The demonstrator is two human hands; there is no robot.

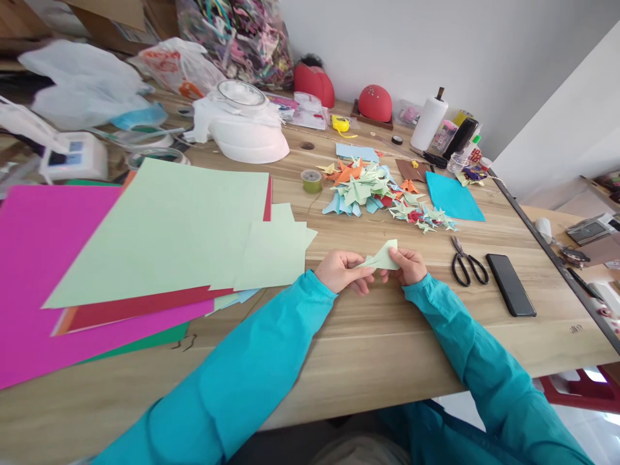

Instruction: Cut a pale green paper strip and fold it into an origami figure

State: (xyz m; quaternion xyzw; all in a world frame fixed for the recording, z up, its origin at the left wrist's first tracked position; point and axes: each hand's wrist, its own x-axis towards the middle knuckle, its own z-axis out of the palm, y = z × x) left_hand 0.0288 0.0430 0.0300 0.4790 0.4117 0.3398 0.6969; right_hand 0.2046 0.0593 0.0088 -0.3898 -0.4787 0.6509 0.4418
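Between my two hands is a small piece of pale green folded paper (385, 257), held just above the wooden table (358, 349). My left hand (343, 271) pinches its left end between thumb and fingers. On the other side, my right hand (408, 265) grips the right edge with the thumb on top. The lower part of the paper is partly hidden by my fingers. Beyond my hands lies a heap of folded paper figures (361, 187) in green, orange, blue and red. Sheets of pale green paper (169, 232) are stacked to the left of my left hand.
Black-handled scissors (469, 261) and a dark phone (511, 284) lie right of my right hand. A spool of green thread (311, 181) stands behind the stack. Farther back are a blue paper sheet (454, 196), a yellow tape measure (340, 123) and white caps (249, 132).
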